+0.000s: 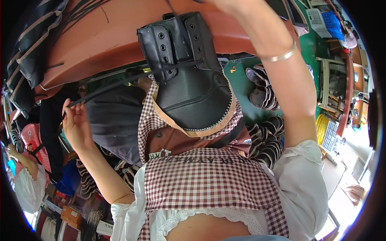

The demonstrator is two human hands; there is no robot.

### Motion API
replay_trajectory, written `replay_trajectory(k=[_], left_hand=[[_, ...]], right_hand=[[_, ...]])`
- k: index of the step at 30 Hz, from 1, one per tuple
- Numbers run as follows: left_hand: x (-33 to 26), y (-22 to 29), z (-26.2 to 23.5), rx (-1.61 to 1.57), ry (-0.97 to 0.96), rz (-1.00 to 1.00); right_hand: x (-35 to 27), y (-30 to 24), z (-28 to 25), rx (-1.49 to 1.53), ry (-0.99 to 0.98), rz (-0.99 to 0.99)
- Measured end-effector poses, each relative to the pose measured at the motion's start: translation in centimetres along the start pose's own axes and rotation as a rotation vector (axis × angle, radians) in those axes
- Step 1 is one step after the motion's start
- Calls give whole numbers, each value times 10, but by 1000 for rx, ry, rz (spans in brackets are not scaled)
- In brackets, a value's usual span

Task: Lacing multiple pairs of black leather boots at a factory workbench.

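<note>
A black leather boot upper (189, 94) with metal eyelets and a zigzag-stitched tan lower edge rests against my checked apron (201, 176). Its top leans on the edge of a reddish-brown table (108, 36). From an eyelet a black shoelace (116, 83) runs taut to the left. My left hand (76, 126) pinches that lace between thumb and fingers, its loose end trailing below. My right arm reaches up past the upper, a bangle on the wrist. At the top edge my right hand (225, 3) is mostly cut off, its fingers hidden. Another stretch of lace rises from the upper's opening.
Several black uppers (30, 64) hang over the table's left end, near loose laces (80, 12). More stacked uppers (265, 88) lie on the green floor at right. Another person's sleeve (30, 190) shows at far left. A yellow basket (321, 127) stands at right.
</note>
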State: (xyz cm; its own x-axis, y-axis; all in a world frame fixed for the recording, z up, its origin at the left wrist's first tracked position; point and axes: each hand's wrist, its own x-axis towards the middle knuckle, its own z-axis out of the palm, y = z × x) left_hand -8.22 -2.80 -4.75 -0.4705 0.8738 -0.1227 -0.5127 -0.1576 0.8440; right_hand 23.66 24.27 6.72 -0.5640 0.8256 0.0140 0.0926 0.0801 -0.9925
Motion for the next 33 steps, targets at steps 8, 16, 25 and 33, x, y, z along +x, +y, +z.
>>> replay_trajectory(k=[8, 16, 25, 33], left_hand=[[5, -40, 64, -134, -13, -107], [-2, -56, 38, -190, 0, -9], [-15, -33, 61, -291, 49, -106], [-3, -61, 43, -185, 81, 4]], right_hand=[[31, 95, -54, -261, 24, 215], [-78, 100, -24, -681, 347, -458], [-76, 96, 3, -710, 206, -359], [-77, 111, 16, -691, 383, -469]])
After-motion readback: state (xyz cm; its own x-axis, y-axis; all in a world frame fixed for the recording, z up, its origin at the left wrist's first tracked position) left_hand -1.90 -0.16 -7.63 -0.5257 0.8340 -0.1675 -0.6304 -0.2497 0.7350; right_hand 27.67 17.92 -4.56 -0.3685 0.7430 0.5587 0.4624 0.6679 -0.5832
